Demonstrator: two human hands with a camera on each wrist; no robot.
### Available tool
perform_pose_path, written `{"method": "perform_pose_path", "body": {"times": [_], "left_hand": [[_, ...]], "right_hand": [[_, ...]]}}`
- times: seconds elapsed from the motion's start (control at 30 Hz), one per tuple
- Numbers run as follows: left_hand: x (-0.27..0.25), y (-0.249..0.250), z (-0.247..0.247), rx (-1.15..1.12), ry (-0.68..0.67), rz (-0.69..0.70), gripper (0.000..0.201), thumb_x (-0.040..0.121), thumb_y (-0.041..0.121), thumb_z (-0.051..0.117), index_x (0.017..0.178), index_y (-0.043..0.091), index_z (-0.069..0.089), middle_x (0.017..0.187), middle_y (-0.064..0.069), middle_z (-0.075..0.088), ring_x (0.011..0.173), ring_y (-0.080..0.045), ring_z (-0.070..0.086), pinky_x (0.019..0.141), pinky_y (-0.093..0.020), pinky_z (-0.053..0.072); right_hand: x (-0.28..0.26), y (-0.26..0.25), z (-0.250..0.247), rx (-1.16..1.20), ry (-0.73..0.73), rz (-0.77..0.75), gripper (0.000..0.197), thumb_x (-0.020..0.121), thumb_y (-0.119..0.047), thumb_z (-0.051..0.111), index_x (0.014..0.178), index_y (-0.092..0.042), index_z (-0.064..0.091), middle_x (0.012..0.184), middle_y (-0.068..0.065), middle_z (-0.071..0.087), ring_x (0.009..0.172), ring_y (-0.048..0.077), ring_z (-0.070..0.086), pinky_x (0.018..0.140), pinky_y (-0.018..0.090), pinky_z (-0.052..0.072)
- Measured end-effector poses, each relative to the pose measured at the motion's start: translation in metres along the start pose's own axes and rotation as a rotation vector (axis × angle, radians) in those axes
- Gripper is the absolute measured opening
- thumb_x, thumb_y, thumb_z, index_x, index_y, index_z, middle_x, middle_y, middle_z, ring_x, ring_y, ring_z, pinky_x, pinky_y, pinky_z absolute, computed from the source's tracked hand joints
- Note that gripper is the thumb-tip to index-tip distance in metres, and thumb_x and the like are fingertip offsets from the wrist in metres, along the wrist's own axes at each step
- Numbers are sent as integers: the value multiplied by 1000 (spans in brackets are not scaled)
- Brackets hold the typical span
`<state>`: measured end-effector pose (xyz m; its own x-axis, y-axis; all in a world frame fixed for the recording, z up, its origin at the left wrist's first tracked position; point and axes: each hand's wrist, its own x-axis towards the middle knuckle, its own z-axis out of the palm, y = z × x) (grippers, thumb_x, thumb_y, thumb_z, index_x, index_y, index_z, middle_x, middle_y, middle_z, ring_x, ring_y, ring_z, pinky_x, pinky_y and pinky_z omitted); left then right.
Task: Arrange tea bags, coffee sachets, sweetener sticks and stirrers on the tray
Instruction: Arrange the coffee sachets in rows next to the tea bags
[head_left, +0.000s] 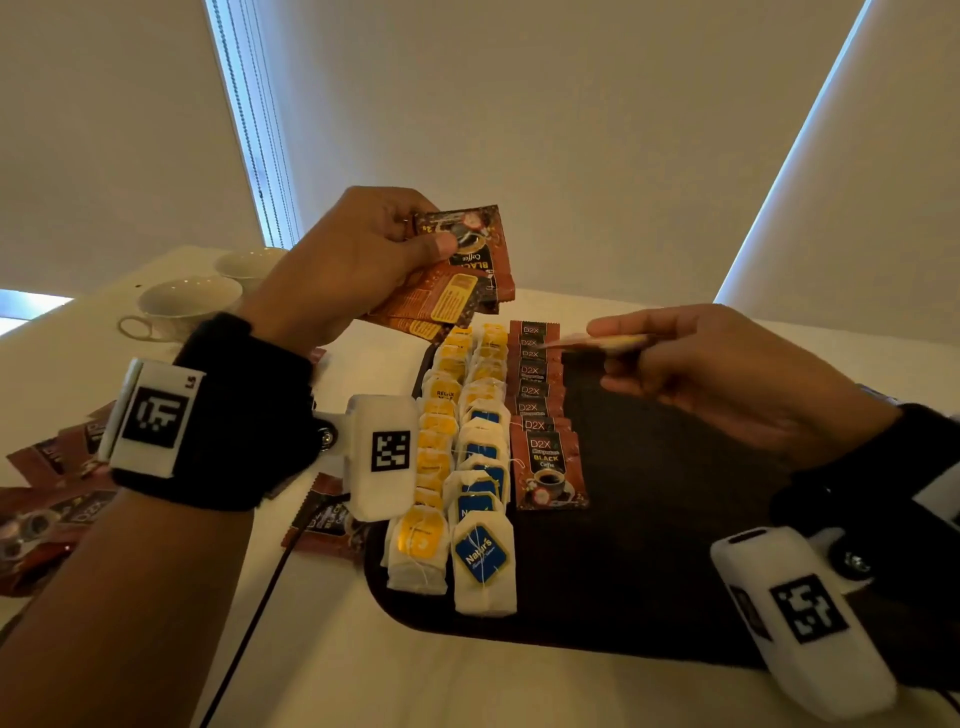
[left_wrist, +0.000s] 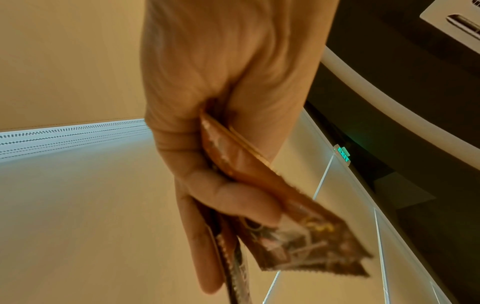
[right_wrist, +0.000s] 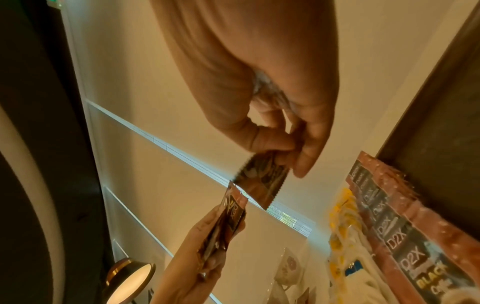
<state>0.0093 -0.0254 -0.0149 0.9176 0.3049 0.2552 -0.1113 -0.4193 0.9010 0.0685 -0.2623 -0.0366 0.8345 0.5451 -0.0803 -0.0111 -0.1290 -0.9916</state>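
Note:
A dark tray (head_left: 649, 545) lies on the pale table. On it run two rows of tea bags, yellow-tagged (head_left: 431, 467) and blue-tagged (head_left: 483, 499), and one overlapping row of brown D2X coffee sachets (head_left: 545, 426) (right_wrist: 405, 232). My left hand (head_left: 363, 260) (left_wrist: 228, 144) is raised above the tray's far left corner and grips a fan of several coffee sachets (head_left: 457, 275) (left_wrist: 293, 224). My right hand (head_left: 727, 374) (right_wrist: 280, 131) hovers over the far end of the sachet row, pinching a single coffee sachet (head_left: 602, 343) (right_wrist: 262, 181) edge-on by its corner.
Two white cups (head_left: 192, 306) stand at the table's far left. More loose coffee sachets (head_left: 52, 493) lie on the table left of the tray, one (head_left: 322, 519) partly under my left wrist. The tray's right half is bare. A cable (head_left: 260, 613) runs down from my left wrist.

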Motion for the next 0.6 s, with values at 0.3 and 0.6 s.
{"method": "perform_pose_path", "body": {"times": [0.3,0.6], "left_hand": [[0,-1,-1,42,-8,-6,5,92,24,58,96,21,60,81,1,70,59,-7,68,57,-23,56],[1,-2,-3,38,1,-3,10,91,23,59,99,17,61,82,-2,70,60,-8,68,59,-25,57]], "right_hand": [[-1,5,6,-299,168,-90,4,88,-23,61,86,-19,63,90,3,71,81,13,68,71,26,57],[4,2,10,-349,-33,84,15,85,0,58,97,-9,60,97,14,64,77,19,65,57,22,56]]}}
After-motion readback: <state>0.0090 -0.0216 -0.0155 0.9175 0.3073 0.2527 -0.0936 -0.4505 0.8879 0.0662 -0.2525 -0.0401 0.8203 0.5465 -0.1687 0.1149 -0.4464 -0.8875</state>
